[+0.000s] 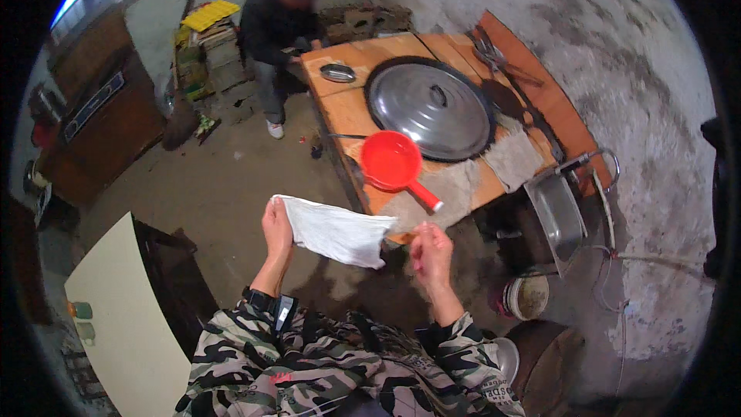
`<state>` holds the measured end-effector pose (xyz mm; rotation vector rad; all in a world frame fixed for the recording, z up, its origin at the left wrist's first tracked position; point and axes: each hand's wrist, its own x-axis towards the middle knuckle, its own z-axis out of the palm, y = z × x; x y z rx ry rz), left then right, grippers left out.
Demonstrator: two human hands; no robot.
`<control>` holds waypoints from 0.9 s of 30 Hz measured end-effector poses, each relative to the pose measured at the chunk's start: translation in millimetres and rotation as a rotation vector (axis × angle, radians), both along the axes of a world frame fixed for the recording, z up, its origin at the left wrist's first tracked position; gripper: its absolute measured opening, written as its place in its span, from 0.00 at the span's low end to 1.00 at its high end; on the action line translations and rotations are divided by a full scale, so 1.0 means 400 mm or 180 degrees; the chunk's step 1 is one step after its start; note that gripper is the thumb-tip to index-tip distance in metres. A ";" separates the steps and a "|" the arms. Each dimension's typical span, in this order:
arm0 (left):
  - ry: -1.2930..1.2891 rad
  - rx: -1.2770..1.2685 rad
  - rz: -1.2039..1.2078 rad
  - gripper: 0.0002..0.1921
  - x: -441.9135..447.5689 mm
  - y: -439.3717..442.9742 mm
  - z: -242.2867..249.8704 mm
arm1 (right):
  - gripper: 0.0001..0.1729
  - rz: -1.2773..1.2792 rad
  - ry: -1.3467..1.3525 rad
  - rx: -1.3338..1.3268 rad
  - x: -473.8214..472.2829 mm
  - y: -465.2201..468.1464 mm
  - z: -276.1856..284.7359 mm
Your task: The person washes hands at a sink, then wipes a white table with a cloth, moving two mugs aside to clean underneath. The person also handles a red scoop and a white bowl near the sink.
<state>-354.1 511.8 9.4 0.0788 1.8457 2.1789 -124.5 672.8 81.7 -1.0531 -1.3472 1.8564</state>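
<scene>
A white cloth (336, 230) hangs stretched out sideways in front of me, above the floor. Its left end is gripped by my left hand (278, 229), thumb on top. My right hand (431, 252) is raised just beyond the cloth's free right corner, fingers curled and blurred. A small gap shows between that hand and the cloth, and whether anything thin is pinched there cannot be made out. Past my hands, a red plastic dipper (391, 161) rests on the tiled stove top (341, 110), its handle towards my right hand, partly over a beige rag (457, 185).
A large metal lid (428, 107) covers the wok on the stove. Right of it are a folded rag (513, 159), a metal sink (556, 214) and a bucket (528, 296). A person (283, 23) sits at the far left corner. A pale-topped cabinet (124, 307) stands left.
</scene>
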 end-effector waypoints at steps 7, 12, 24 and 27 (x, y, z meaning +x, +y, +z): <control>-0.0072 -0.2047 -0.1269 0.33 0.145 0.102 0.077 | 0.20 0.0152 -0.0163 -0.0258 0.267 0.170 -0.035; 0.1915 -0.2707 -0.2507 0.22 0.339 0.227 0.213 | 0.43 0.1418 0.0654 -0.1981 0.193 0.120 -0.070; 0.2976 -0.0813 -0.3735 0.25 0.451 0.186 0.270 | 0.55 0.2042 0.1766 -0.3512 0.079 0.161 -0.092; 0.2151 -0.1345 -0.2950 0.23 0.369 0.120 0.281 | 0.59 0.1740 0.1666 -0.4152 0.022 0.135 -0.091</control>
